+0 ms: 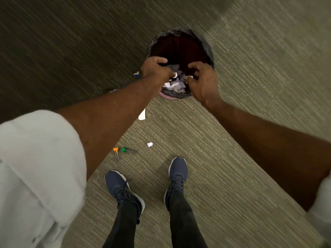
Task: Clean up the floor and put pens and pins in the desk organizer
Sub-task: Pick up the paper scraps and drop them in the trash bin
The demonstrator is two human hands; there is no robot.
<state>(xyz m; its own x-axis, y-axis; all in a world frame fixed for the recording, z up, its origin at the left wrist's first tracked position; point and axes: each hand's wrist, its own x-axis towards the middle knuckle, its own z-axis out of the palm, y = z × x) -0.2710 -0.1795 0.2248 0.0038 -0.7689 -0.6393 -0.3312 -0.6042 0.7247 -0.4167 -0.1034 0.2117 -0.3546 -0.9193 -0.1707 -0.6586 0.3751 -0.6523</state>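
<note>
Over the bin [208, 49], both hands hang with fingers spread apart, the left hand [155, 68] and right hand [202, 81] holding nothing I can see (crumpled paper [174, 85] lies inside). Release well within the rim. Two pins [123, 151] and a paper scrap [150, 144] wait on the carpet [232, 158].

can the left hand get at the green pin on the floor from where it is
Probably not without bending down. The left hand is up at the bin's rim, while the green pin lies on the carpet near the left shoe. Nothing covers it, so a crouch should do.
</note>
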